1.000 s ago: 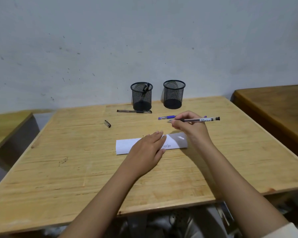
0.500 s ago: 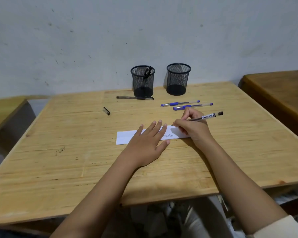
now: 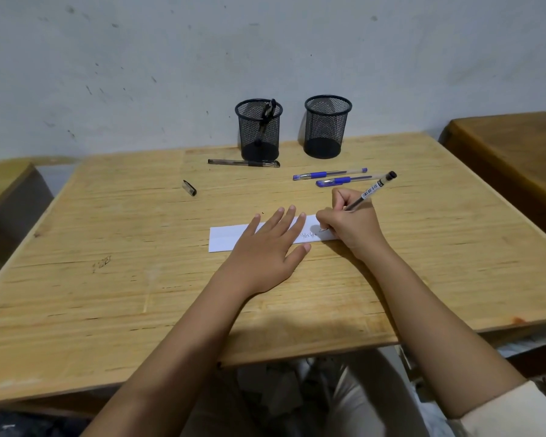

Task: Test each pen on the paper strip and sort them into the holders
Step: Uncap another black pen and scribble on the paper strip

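A white paper strip lies mid-table with scribbles near its right end. My left hand presses flat on it, fingers spread. My right hand grips a clear black-ink pen, its tip on the strip's right end. Two blue pens lie side by side behind my right hand. A black pen lies in front of the left mesh holder, which has one black pen standing in it. The right mesh holder looks empty.
A loose pen cap lies on the wooden table to the left. A darker wooden table stands at the right, another at the far left. The holders stand against the grey wall.
My right hand has come down from above the table and set the pen tip on the strip. My left hand has spread its fingers flat on the paper.
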A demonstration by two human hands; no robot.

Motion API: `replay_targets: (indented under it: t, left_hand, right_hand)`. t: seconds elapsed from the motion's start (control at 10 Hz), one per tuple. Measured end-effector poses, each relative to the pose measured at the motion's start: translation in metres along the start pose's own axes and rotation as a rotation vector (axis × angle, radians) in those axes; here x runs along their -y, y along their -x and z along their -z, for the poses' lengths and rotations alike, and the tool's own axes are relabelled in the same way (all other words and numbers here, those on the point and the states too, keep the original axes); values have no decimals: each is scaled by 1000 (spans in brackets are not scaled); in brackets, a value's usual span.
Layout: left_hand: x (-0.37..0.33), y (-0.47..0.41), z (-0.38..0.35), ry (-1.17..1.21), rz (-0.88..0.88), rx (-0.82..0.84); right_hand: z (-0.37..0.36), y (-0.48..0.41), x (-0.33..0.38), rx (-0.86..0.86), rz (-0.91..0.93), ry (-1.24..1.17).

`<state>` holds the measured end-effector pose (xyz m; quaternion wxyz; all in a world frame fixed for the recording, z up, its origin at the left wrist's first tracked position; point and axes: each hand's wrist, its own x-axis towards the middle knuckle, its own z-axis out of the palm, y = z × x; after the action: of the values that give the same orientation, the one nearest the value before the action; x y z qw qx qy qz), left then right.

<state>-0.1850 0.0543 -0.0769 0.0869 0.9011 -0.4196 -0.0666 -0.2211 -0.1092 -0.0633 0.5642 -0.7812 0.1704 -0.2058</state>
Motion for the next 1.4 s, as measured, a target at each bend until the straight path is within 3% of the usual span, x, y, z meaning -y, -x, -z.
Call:
replay_targets:
  t: [0.7, 1.4]
  left_hand:
    - [1, 0, -1, 11, 1, -11]
    - [0, -1, 0, 9, 3, -3]
  right_hand:
    - [1, -1, 1, 81, 12, -1]
    - [0, 2, 3, 31, 22, 28]
